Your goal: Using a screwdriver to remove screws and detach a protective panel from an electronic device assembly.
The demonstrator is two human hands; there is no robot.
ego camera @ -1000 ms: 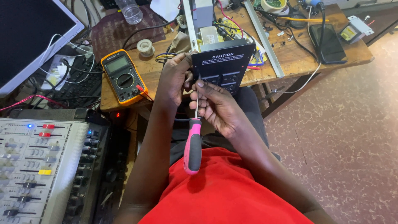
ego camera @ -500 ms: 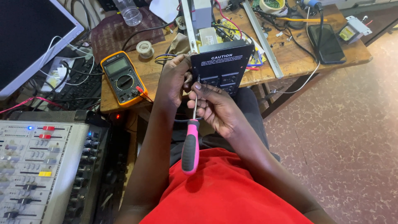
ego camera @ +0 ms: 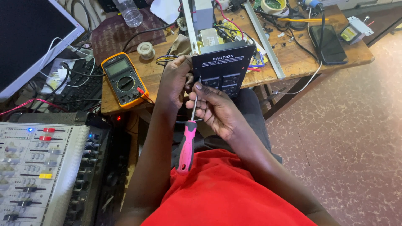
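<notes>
Since a second ago the screwdriver (ego camera: 187, 144) has slid down and tilted little; its pink handle sits slightly lower over the red shirt (ego camera: 226, 188), and the black panel (ego camera: 224, 69) holds its place at the counter (ego camera: 293, 58) edge.

Right hand (ego camera: 215, 109): fingers pinched on the thin metal shaft, near the tip, handle hanging free below. Tip is up against the panel's lower left corner; I cannot tell whether it sits in a screw head.

Left hand (ego camera: 176, 81): clenched on the panel's left edge, steadying it upright.

Progress, as I judge it: panel is attached to the open chassis (ego camera: 205, 25) behind it, wires visible above; no loose screws that I can make out near the hands. Fastening work at that corner looks under way, not finished.

Outward: yellow multimeter (ego camera: 123, 79) left on the counter, solder spool (ego camera: 146, 50) beyond it, phone (ego camera: 326, 37) far right, mixing console (ego camera: 37, 167) at lower left.
</notes>
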